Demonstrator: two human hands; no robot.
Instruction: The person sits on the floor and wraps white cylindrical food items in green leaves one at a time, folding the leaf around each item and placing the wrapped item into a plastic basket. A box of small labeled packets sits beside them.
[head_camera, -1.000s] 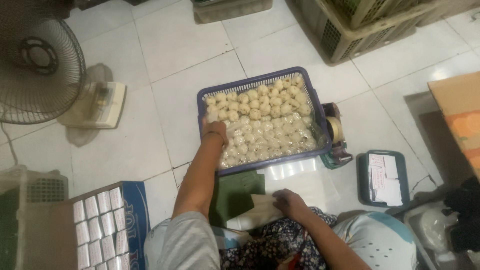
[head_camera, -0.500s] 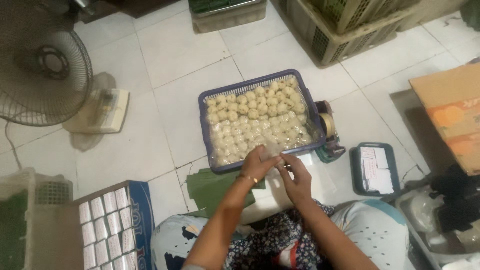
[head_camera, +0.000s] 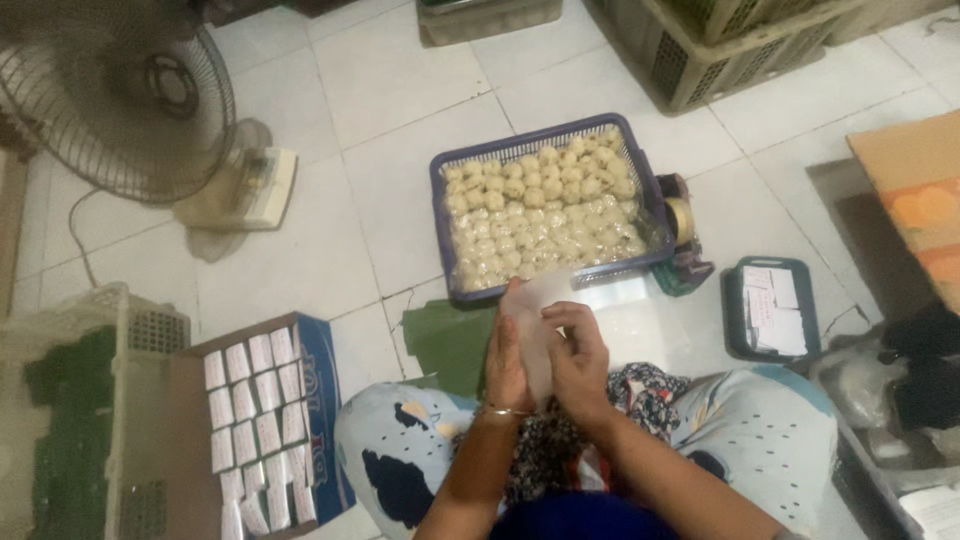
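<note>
Both hands are close together over the lap, holding a thin clear plastic bag (head_camera: 530, 325) between them. The left hand (head_camera: 507, 365) is flat against one side, and the right hand (head_camera: 580, 355) pinches the other side with bent fingers. It looks like the bag is being pulled open, so the next move needs a gentle tug apart. Just past the hands, a purple basket (head_camera: 640, 190) of little pale round snacks (head_camera: 540, 215) sits on the tiled floor (head_camera: 380, 130).
</note>
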